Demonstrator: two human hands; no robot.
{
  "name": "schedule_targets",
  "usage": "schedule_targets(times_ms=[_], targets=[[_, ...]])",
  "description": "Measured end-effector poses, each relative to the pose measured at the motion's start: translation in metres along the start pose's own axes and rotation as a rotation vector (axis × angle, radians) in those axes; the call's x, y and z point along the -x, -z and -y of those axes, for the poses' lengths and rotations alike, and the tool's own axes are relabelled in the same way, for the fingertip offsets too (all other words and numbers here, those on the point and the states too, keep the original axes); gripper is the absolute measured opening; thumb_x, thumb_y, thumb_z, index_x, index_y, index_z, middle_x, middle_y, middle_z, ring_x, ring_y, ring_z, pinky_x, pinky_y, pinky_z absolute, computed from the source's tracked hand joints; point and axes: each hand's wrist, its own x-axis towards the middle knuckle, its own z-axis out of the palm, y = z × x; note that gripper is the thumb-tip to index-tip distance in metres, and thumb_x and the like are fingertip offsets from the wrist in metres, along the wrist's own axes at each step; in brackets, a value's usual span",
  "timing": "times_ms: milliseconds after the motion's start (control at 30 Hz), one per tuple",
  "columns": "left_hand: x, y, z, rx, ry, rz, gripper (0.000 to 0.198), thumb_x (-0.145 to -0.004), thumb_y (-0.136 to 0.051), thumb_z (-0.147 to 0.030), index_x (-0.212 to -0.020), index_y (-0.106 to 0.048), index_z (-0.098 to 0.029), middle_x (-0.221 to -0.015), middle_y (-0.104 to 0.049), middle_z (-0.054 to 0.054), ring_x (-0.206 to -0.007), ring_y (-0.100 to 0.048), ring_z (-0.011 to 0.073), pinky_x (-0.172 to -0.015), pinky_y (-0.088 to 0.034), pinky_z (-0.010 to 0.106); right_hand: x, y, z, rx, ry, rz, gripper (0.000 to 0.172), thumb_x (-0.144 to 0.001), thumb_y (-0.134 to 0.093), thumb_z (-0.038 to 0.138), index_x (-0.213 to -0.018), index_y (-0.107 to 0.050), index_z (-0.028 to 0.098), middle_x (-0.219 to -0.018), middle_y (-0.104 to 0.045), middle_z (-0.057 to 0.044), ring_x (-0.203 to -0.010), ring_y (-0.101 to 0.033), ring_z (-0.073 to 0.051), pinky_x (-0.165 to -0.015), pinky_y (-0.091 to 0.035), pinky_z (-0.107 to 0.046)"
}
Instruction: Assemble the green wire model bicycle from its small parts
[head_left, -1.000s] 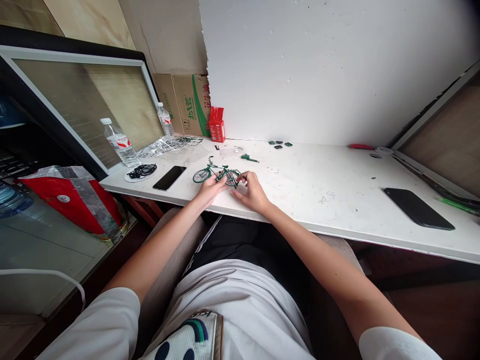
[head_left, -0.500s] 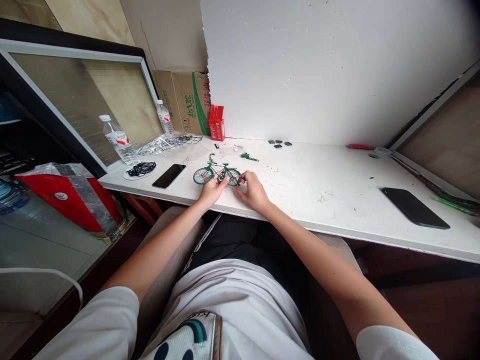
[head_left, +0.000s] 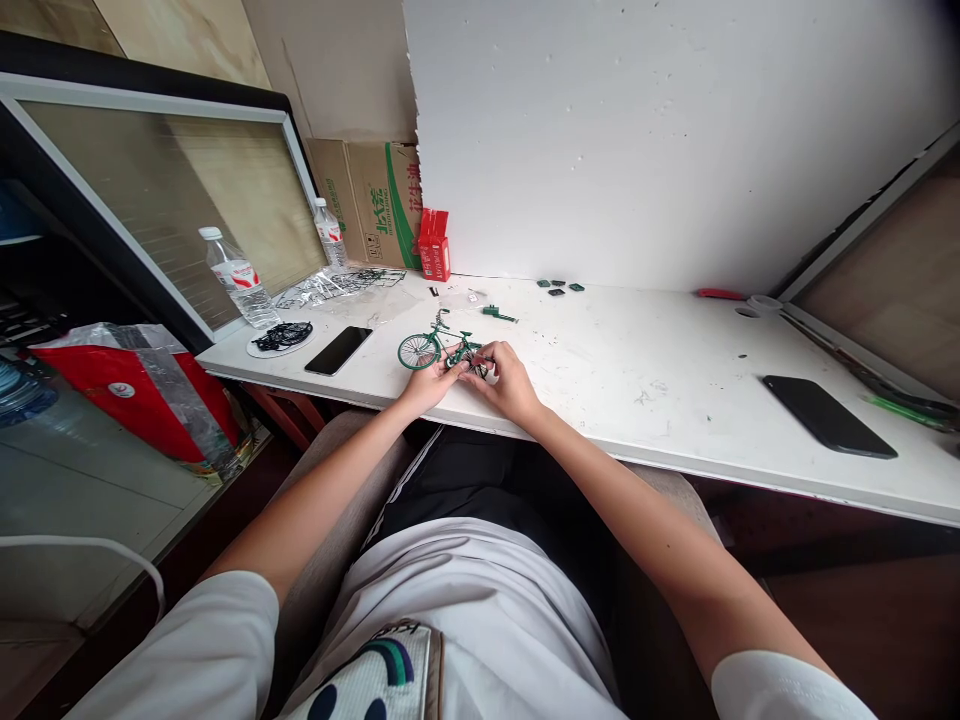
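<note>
A small green model bicycle [head_left: 419, 351] stands upright near the table's front edge, its front wheel to the left and its handlebar up. My left hand [head_left: 433, 386] is closed on the lower middle of the bicycle, by the pedals. At the rear wheel, my right hand [head_left: 508, 383] has thumb and fingers pinched together; they partly hide the wheel, and a small dark part shows between them. Behind the bicycle lies a green piece [head_left: 498, 313] with a thin rod.
A black phone [head_left: 338, 350] and a plate of black pieces [head_left: 281, 339] lie left. Bottles [head_left: 244, 284], a red box [head_left: 434, 245] and a carton [head_left: 375, 205] stand behind. Small dark green pieces [head_left: 556, 292] lie near the wall. A dark flat object [head_left: 829, 415] is at right.
The bicycle has shifted slightly to the right and turned a little in my left hand. My right hand's fingers have moved left, over the rear wheel.
</note>
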Motion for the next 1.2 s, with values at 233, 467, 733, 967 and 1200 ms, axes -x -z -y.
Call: schedule_targets(times_ms=[233,467,733,967,1200], targets=[[-0.003,0.007,0.005,-0.082,-0.042,0.136,0.084,-0.085,-0.086,-0.062,-0.153,-0.063,-0.018,-0.154,-0.069,0.018,-0.146,-0.063,0.0379,-0.130,-0.044,0.058,0.002,-0.002,-0.004,-0.081,0.059,-0.066,0.024,-0.107,-0.067,0.043,-0.096,-0.053,0.028,-0.096,-0.067,-0.008,-0.090,-0.061,-0.027,-0.077,-0.052,-0.041],[0.002,0.003,-0.003,-0.095,-0.062,0.164,0.079,-0.085,-0.085,-0.063,-0.147,-0.068,-0.017,-0.155,-0.068,0.018,-0.144,-0.065,0.0372,-0.130,-0.046,0.058,0.001,-0.002,0.001,-0.083,0.003,-0.180,0.016,-0.104,-0.066,0.036,-0.096,-0.055,0.027,-0.092,-0.065,-0.005,-0.086,-0.061,-0.024,-0.074,-0.051,-0.039],[0.010,-0.004,0.001,-0.204,-0.139,0.012,0.071,-0.090,-0.080,-0.060,-0.146,-0.068,-0.018,-0.156,-0.067,0.018,-0.147,-0.063,0.0360,-0.128,-0.049,0.055,-0.002,0.002,0.002,-0.235,-0.194,-0.311,0.042,-0.097,-0.074,0.047,-0.087,-0.038,0.029,-0.086,-0.072,-0.001,-0.075,-0.063,-0.019,-0.062,-0.045,-0.036],[0.013,-0.005,0.002,-0.278,-0.230,-0.056,0.064,-0.094,-0.076,-0.060,-0.142,-0.071,-0.019,-0.152,-0.070,0.018,-0.145,-0.065,0.0340,-0.126,-0.051,0.052,-0.003,0.003,0.001,-0.319,-0.234,-0.308,0.054,-0.093,-0.082,0.053,-0.086,-0.033,0.029,-0.087,-0.077,-0.002,-0.077,-0.069,-0.021,-0.062,-0.045,-0.036],[0.014,-0.006,0.000,-0.294,-0.251,-0.066,0.065,-0.095,-0.075,-0.061,-0.147,-0.068,-0.022,-0.152,-0.070,0.017,-0.143,-0.066,0.0328,-0.127,-0.050,0.051,-0.002,0.002,0.000,-0.314,-0.234,-0.317,0.052,-0.093,-0.082,0.050,-0.087,-0.034,0.029,-0.085,-0.076,-0.001,-0.076,-0.068,-0.021,-0.063,-0.044,-0.035]])
